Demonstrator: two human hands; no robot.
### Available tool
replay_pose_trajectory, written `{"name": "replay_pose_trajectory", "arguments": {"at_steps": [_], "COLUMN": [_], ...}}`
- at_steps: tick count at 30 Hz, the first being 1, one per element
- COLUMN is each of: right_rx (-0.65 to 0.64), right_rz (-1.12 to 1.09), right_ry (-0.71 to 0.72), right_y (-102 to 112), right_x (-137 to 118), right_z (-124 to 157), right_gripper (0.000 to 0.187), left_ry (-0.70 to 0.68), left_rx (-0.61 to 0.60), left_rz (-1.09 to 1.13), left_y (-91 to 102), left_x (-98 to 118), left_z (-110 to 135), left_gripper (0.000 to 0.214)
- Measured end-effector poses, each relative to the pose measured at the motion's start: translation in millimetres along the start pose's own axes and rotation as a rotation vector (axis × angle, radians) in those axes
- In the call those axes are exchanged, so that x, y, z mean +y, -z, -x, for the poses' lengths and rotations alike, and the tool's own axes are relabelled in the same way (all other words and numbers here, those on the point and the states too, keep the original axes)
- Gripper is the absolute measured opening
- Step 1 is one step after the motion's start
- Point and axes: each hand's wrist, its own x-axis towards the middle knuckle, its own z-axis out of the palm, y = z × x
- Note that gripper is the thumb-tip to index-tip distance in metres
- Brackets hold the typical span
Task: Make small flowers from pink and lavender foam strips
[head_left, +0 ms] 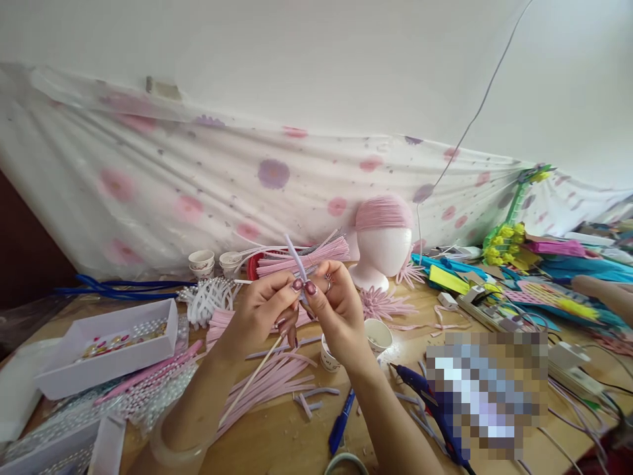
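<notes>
My left hand (267,307) and my right hand (339,313) meet over the middle of the table, thumbs side by side. Both pinch a lavender pipe cleaner (295,256), whose free end points up and left. A thin pale stick (252,382) slants down from beneath my left fingers; whether they grip it is unclear. Below my hands lies a spread bundle of pink pipe cleaners (277,382), with short lavender pieces (319,393) beside it. Behind my right hand stands a white foam head (380,247) wearing a pink wound cap (384,212).
At left are a white box of beads (163,349) and bead strands. A blue glue gun (420,386), partly under a blurred patch, and a blue pen (341,422) lie near my right forearm. Small cups (380,335) and power strips (494,316) stand around. Another person's hand (603,293) reaches in at right.
</notes>
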Motion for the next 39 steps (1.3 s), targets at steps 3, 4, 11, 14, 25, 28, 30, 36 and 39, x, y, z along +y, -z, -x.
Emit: {"name": "replay_pose_trajectory", "arguments": {"at_steps": [3,4,11,14,25,28,30,36,39], "right_rx": [-0.017,-0.024,0.041,0.096,-0.147,-0.173,-0.180,-0.207,-0.243], "right_rz": [-0.068,-0.092,-0.035,0.010,-0.108,-0.122,-0.120,-0.109,-0.076], "right_ry": [-0.062,-0.077,-0.007,0.034,-0.052,-0.061,-0.062,-0.040,-0.057], "right_y": [2.1,3.0,4.7,3.4,8.4,10.1,10.8,10.9,11.9], "right_x": [0.9,1.5,3.6,3.9,-0.8,-1.5,-1.8,-4.3,-5.5], "right_z": [-0.1,-0.4,-2.8,-1.6,-2.3,-1.5,-0.8,1.6,2.9], "right_gripper": [0.029,0.031,0.026,0.022,0.025,0.027,0.027,0.024,0.022], "left_ry": [0.092,0.114,0.007,-0.064,-0.166,-0.108,-0.085,-0.084,-0.111], "left_rx": [-0.053,-0.069,0.029,0.077,0.130,0.101,0.080,0.061,0.090], "left_rz": [0.154,0.187,0.063,-0.116,-0.237,-0.084,-0.004,0.039,-0.041], "left_y": [-2.6,-2.7,2.8,-1.2,-6.8,-3.3,-2.5,-6.4,-9.9], "left_x": [2.5,3.4,2.4,3.1,5.0,0.8,-1.4,0.1,3.3], "left_z": [0.7,0.8,-2.5,0.3,6.8,3.8,2.4,4.5,6.2], "left_gripper": [0.030,0.031,0.030,0.031,0.025,0.023,0.022,0.023,0.023]}}
